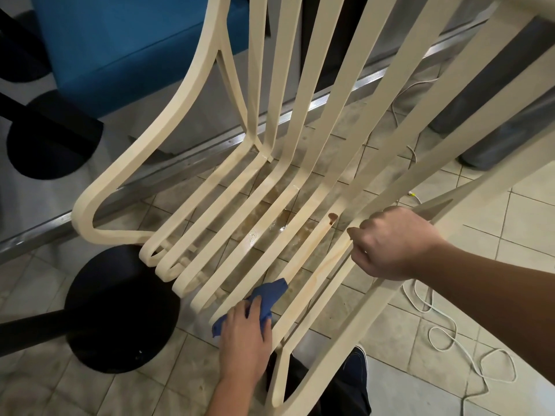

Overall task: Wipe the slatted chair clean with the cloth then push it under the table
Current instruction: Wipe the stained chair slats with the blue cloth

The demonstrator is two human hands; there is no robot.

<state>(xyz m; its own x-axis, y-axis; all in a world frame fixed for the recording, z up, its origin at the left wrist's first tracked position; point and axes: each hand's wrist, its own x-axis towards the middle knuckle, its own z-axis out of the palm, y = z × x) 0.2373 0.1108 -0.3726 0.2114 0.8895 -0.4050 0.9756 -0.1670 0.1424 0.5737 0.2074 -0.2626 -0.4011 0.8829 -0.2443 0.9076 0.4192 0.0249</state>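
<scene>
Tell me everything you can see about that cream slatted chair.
The slatted chair is cream and plastic-looking, with long curved slats running from back into seat and looped side frames. Brown smears and a brown blob stain the slats on its right side. The left hand holds a blue cloth against a front slat; the right hand grips another. A tiled floor shows beneath.

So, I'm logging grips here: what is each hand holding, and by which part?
The left hand holds the blue cloth by its near end, pressed on the chair. The right hand grips that chair by one of its right-hand slats.
</scene>
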